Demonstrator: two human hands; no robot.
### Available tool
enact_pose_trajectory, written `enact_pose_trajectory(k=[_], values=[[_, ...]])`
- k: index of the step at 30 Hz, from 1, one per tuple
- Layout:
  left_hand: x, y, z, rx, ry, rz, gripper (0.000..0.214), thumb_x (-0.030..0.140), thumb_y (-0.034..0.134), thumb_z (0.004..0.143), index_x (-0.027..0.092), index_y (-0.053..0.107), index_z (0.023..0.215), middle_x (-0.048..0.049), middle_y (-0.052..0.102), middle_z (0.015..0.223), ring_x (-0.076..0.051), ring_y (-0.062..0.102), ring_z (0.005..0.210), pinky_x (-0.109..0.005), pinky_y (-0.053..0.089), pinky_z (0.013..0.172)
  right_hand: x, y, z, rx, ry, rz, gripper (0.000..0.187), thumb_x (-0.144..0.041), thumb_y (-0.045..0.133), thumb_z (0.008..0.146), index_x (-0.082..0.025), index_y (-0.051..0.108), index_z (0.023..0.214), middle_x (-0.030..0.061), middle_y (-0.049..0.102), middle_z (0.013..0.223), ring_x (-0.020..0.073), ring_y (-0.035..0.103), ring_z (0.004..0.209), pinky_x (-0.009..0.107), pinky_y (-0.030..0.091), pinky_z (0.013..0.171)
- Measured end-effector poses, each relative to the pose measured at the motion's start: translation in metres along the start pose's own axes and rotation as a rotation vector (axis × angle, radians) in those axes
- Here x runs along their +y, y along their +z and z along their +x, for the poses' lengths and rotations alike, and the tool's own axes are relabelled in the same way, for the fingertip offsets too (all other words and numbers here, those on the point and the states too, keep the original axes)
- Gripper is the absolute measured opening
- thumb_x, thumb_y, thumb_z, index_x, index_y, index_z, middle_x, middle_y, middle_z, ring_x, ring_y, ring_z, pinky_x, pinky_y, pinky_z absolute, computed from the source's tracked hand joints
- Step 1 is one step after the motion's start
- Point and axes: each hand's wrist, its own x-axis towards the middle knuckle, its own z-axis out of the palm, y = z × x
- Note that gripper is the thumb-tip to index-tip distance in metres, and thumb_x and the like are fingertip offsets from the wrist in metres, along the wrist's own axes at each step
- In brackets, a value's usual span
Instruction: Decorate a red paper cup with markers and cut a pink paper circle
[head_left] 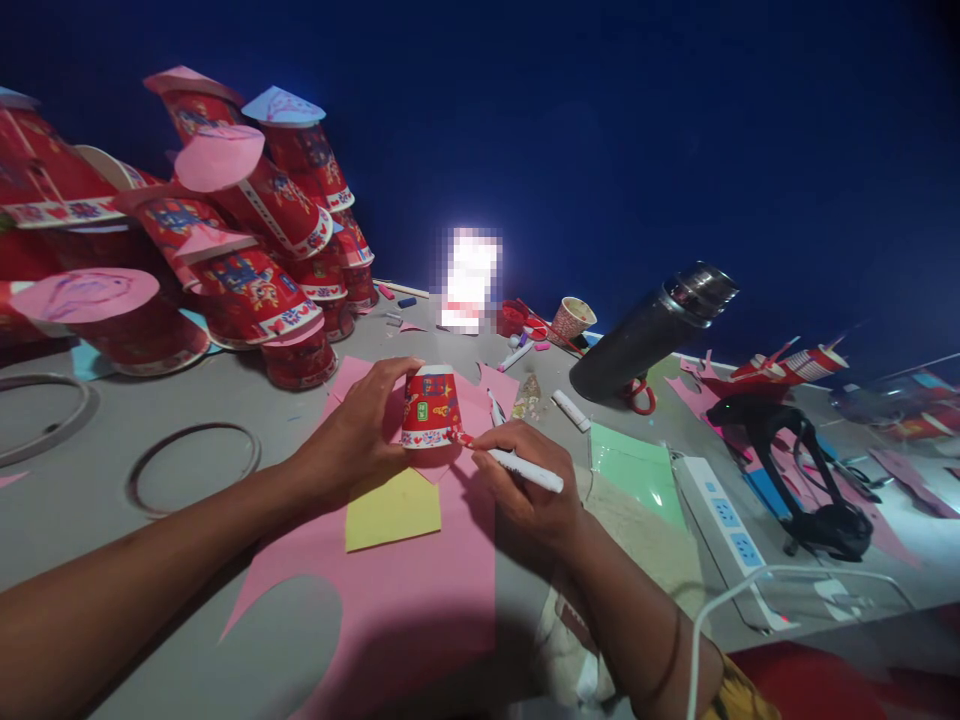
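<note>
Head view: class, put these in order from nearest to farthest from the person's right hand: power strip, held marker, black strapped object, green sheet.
From the right hand:
1. Held marker, in its fingers.
2. Green sheet, just to its right.
3. Power strip, right of the sheet.
4. Black strapped object, farthest right.
</note>
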Motion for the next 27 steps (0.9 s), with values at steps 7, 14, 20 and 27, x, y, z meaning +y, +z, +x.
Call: enact_pose_trajectory(k=[7, 14, 20, 27], values=[[0.0036, -0.001, 0.0003, 0.001, 0.007, 0.023, 0.087, 0.054, 0.089, 0.076, 0.025, 0.047, 0.147, -0.0134, 0.061, 0.149, -0.035, 0.06, 0.139, -0.052, 0.048, 0.118, -0.0009, 0.0002, 0.0012, -0.001, -0.008, 0.024, 0.01, -0.014, 0.064, 0.102, -0.021, 0.071, 0.103, 0.004, 0.08, 0.087, 0.0172, 0.074, 0.076, 0.029, 0.058, 0.07], [-0.0004, 0.001, 0.0002, 0.016, 0.027, 0.054, 0.088, 0.054, 0.088, 0.076, 0.024, 0.047, 0.148, -0.0135, 0.061, 0.149, -0.036, 0.061, 0.138, -0.052, 0.05, 0.116, -0.0011, 0.0017, -0.0004, 0.021, -0.053, 0.011, 0.01, -0.014, 0.064, 0.103, -0.021, 0.07, 0.105, 0.0043, 0.078, 0.087, 0.0174, 0.073, 0.078, 0.03, 0.058, 0.073], [0.0002, -0.0004, 0.0001, 0.013, 0.077, 0.077, 0.082, 0.051, 0.086, 0.079, 0.023, 0.048, 0.146, -0.0131, 0.062, 0.147, -0.035, 0.062, 0.135, -0.051, 0.051, 0.115, 0.0019, 0.0029, -0.0009, -0.033, -0.065, -0.039, 0.009, -0.016, 0.062, 0.104, -0.022, 0.069, 0.104, 0.0045, 0.077, 0.086, 0.0181, 0.071, 0.076, 0.031, 0.057, 0.071], [-0.0009, 0.0002, 0.0003, 0.016, 0.058, 0.083, 0.083, 0.05, 0.086, 0.078, 0.022, 0.048, 0.147, -0.0145, 0.061, 0.148, -0.036, 0.061, 0.137, -0.053, 0.05, 0.115, -0.0006, 0.0004, 0.0001, -0.015, -0.082, -0.042, 0.008, -0.015, 0.062, 0.104, -0.021, 0.068, 0.104, 0.0047, 0.077, 0.086, 0.0181, 0.071, 0.076, 0.03, 0.057, 0.072]])
